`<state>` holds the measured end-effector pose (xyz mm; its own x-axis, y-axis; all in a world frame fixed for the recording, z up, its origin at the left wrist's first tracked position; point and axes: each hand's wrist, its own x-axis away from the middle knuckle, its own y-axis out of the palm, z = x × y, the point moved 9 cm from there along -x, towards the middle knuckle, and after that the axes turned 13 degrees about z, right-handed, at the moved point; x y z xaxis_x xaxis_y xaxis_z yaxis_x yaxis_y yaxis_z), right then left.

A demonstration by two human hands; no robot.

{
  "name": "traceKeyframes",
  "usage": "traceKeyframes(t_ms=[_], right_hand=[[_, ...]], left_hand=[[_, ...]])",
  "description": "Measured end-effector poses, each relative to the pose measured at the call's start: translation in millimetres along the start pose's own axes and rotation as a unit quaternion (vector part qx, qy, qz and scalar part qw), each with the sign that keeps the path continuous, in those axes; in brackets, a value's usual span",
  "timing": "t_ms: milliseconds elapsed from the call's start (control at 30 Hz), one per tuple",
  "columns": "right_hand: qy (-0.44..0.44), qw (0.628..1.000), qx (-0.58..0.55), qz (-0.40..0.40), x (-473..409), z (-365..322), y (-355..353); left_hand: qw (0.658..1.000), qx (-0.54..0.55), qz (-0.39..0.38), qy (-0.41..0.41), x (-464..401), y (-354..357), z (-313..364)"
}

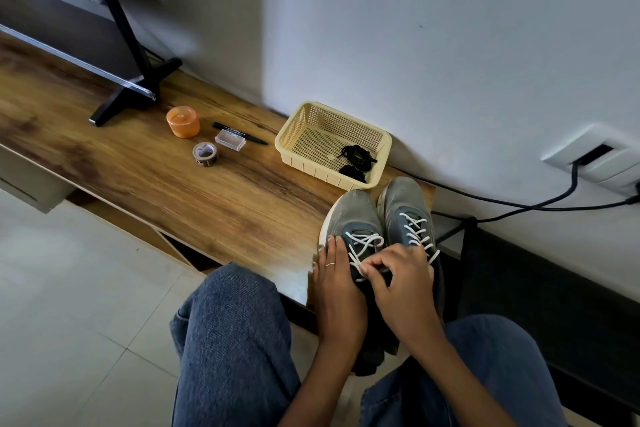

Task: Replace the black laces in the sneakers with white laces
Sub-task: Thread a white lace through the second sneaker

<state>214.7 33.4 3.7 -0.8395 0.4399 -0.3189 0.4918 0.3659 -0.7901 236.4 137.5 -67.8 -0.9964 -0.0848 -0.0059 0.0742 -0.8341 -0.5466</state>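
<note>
Seen from above, a wooden surface (pixel 138 163) runs along a pale wall, with a cream plastic basket (pixel 332 144) toward its right end serving as the reference point. Far left of the basket stands the black foot of a screen stand (pixel 135 94). Nearer, still left of the basket, sit an orange lidded jar (pixel 183 121), a roll of tape (pixel 205 153), a small clear box (pixel 230 139) and a black pen (pixel 239 137), the pen lying closest to the basket. Inside the basket, in its right corner, lie the removed black laces (pixel 356 158), bundled in two dark heaps. Just in front of the basket, at the end of the surface, a pair of grey sneakers (pixel 353 211) stands side by side, toes pointing toward the basket, both threaded with white laces (pixel 415 232). A seated person in blue jeans (pixel 235 333) works at the left sneaker: the left hand (pixel 337 284), wearing a ring, rests with curved fingers over that shoe's outer side and holds it, while the right hand (pixel 401 282) pinches the white lace at the shoe's upper eyelets. To the right of the basket, black cables (pixel 519 206) trail along the wall up to a wall socket (pixel 602 159).
</note>
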Motion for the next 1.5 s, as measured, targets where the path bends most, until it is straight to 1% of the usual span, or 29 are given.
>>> traceKeyframes(t_ms=[67, 133, 167, 233, 300, 333, 367, 433, 500, 567, 667, 800, 900, 1000, 1100, 1200, 1267, 1367, 1433, 1500], right_hand=[[-0.019, 1.000, 0.014, -0.006, 2.2, -2.3, 0.3], [-0.025, 1.000, 0.006, -0.008, 0.6, -3.9, -1.9], [-0.015, 1.000, -0.014, -0.001, -2.7, -3.6, -5.4], [0.007, 0.998, -0.055, 0.040, -13.3, -0.7, -16.8], [0.019, 0.998, -0.031, 0.058, -27.1, 2.9, -22.0], [0.019, 0.999, 0.014, 0.041, -34.2, 4.6, -19.2], [0.015, 0.997, 0.071, 0.008, -39.6, 6.9, -13.1], [0.006, 0.983, 0.169, -0.066, -45.8, 11.9, 0.2], [0.004, 0.975, 0.197, -0.106, -47.9, 15.2, 9.2], [0.010, 0.979, 0.174, -0.107, -48.6, 15.4, 11.5], [0.039, 0.989, 0.112, -0.090, -44.2, 17.7, 6.6], [0.033, 0.991, 0.101, -0.082, -35.7, 22.3, 2.3], [0.040, 0.991, 0.088, -0.095, -33.9, 22.1, 3.4], [0.064, 0.992, 0.040, -0.098, -33.4, 24.6, 3.3], [0.075, 0.995, -0.020, -0.057, -36.9, 24.3, -4.1], [0.051, 0.998, -0.038, -0.002, -42.5, 13.7, -17.1], [0.022, 1.000, -0.009, -0.019, -42.2, 1.8, -14.4], [-0.001, 0.992, 0.082, -0.093, -35.1, -10.8, 3.6], [-0.013, 0.984, 0.126, -0.128, -30.2, -17.2, 15.3], [-0.008, 0.980, 0.145, -0.137, -29.0, -19.6, 20.9]], left_hand=[[1.000, -0.002, -0.004, -0.001, -0.7, 0.9, -0.5], [1.000, -0.001, -0.008, -0.003, -0.9, 2.2, -1.2], [1.000, 0.001, -0.007, -0.002, -0.8, 2.6, -1.2], [1.000, -0.006, 0.001, 0.004, -1.0, 3.3, -1.7], [1.000, -0.009, 0.008, 0.007, -0.8, 3.8, -2.7], [1.000, -0.009, 0.008, 0.006, -0.8, 3.9, -3.1], [1.000, -0.009, 0.006, 0.006, -0.7, 3.9, -3.2], [1.000, -0.003, 0.001, 0.006, -0.1, 3.9, -1.4], [1.000, 0.009, 0.006, 0.010, -0.5, 2.0, 1.3], [1.000, 0.002, 0.010, 0.012, -1.1, 2.2, 0.8], [1.000, -0.012, 0.020, 0.006, -2.4, 2.8, -3.4], [0.999, -0.019, 0.034, 0.003, -0.7, 1.8, -5.1], [0.999, -0.024, 0.042, 0.007, 0.2, -0.6, -4.5], [0.999, -0.012, 0.046, 0.011, -0.7, -2.6, -1.9], [0.999, -0.006, 0.044, 0.002, -1.4, -1.3, -2.6], [0.999, -0.005, 0.040, -0.006, -0.8, 0.2, -4.1], [0.999, -0.007, 0.035, -0.007, -0.6, -0.3, -4.6], [1.000, 0.001, 0.024, -0.010, 0.0, -0.7, -3.9], [1.000, 0.012, 0.019, -0.012, 0.1, -0.1, -3.5], [1.000, 0.020, 0.015, -0.015, -1.0, 1.6, -4.6]])
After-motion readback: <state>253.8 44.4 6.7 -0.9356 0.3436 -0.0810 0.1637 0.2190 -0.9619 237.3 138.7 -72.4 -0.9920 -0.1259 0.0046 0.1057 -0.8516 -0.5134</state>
